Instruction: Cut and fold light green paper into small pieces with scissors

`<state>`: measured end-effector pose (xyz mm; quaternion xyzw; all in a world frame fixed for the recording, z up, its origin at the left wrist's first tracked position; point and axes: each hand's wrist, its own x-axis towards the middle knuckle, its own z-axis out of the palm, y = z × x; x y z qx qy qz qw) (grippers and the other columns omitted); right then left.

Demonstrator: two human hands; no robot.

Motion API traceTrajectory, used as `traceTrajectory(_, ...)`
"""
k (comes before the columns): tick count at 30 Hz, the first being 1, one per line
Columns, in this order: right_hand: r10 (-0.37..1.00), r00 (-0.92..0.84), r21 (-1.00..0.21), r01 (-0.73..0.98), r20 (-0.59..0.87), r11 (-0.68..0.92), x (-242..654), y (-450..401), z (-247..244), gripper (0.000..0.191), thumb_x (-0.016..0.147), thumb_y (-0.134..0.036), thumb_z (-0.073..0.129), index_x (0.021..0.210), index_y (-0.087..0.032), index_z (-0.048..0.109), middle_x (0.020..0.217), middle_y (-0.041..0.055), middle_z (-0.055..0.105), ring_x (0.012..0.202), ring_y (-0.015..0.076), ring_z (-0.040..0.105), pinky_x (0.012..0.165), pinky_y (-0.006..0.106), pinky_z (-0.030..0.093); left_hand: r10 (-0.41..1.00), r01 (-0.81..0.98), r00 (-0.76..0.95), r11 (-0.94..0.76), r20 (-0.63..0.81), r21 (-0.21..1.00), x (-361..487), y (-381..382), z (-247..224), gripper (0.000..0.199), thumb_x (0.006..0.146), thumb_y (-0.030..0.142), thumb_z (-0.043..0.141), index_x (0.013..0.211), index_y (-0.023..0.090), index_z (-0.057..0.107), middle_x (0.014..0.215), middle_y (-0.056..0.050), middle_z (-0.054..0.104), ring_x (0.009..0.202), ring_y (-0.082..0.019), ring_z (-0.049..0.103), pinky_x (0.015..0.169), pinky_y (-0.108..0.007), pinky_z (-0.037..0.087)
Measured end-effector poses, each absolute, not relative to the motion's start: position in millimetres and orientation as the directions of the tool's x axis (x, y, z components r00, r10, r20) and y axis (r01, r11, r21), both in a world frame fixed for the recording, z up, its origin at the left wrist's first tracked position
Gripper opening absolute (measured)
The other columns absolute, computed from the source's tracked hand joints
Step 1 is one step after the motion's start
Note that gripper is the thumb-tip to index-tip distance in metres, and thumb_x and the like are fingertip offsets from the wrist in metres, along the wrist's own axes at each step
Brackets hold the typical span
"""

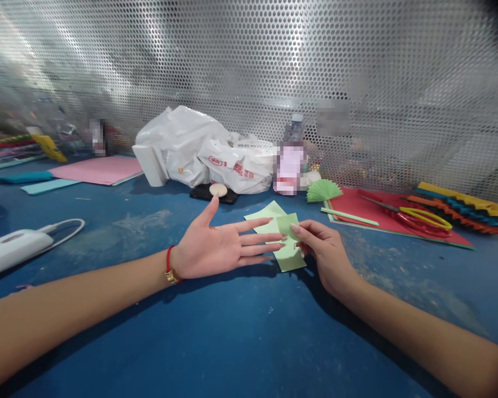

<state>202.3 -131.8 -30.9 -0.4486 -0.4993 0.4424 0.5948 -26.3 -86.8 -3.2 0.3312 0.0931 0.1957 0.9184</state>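
My left hand is open, palm turned up and fingers stretched to the right. Its fingertips overlap pieces of light green paper; whether they touch the paper I cannot tell. Between the thumb and fingers of my right hand a green paper piece is pinched at its right edge. Another pale green paper corner shows behind it, partly hidden by my left fingers. Past my right hand stand a pleated green paper fan and a narrow folded green strip.
Scissors lie on red paper at the right, beside pleated coloured paper. White plastic bags, a phone and a bottle stand against the perforated metal panel. Pink paper and a white cabled device are left.
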Motion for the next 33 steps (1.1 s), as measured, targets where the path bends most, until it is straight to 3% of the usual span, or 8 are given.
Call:
traceTrajectory(7, 0.981, 0.084, -0.982, -0.062, 0.175, 0.181, 202.8, -131.7, -29.0, 0.023, 0.079, -0.040, 0.071, 0.072, -0.019, 0.065, 0.058, -0.0036, 0.054, 0.052, 0.0092, 0.042, 0.052, 0.023, 0.033, 0.409, -0.291, 0.912, 0.701, -0.033, 0.651, -26.7, -85.0, -2.2, 0.093, 0.086, 0.076, 0.030, 0.151, 0.010, 0.024, 0.154, -0.022, 0.034, 0.139, -0.040, 0.037, 0.110, -0.052, 0.029)
traceTrajectory(25, 0.974, 0.126, -0.980, -0.045, 0.187, 0.193, 201.6, -132.8, -28.4, 0.026, 0.076, -0.042, 0.072, 0.069, -0.018, 0.063, 0.057, -0.0036, 0.052, 0.051, 0.0092, 0.041, 0.050, 0.024, 0.033, 0.443, -0.287, 0.894, 0.686, -0.071, 0.669, -26.6, -84.5, -2.9, 0.101, 0.081, 0.084, 0.026, 0.151, 0.011, 0.029, 0.152, -0.020, 0.038, 0.141, -0.039, 0.035, 0.111, -0.051, 0.032)
traceTrajectory(33, 0.965, 0.167, -0.977, -0.033, 0.202, 0.210, 203.3, -131.2, -31.0, 0.025, 0.075, -0.040, 0.074, 0.069, -0.017, 0.065, 0.055, -0.0032, 0.054, 0.049, 0.0085, 0.042, 0.049, 0.023, 0.033, 0.485, -0.354, 0.874, 0.645, -0.006, 0.677, -26.1, -84.1, -3.0, 0.091, 0.087, 0.076, 0.028, 0.153, 0.013, 0.024, 0.153, -0.022, 0.036, 0.142, -0.037, 0.033, 0.115, -0.054, 0.021)
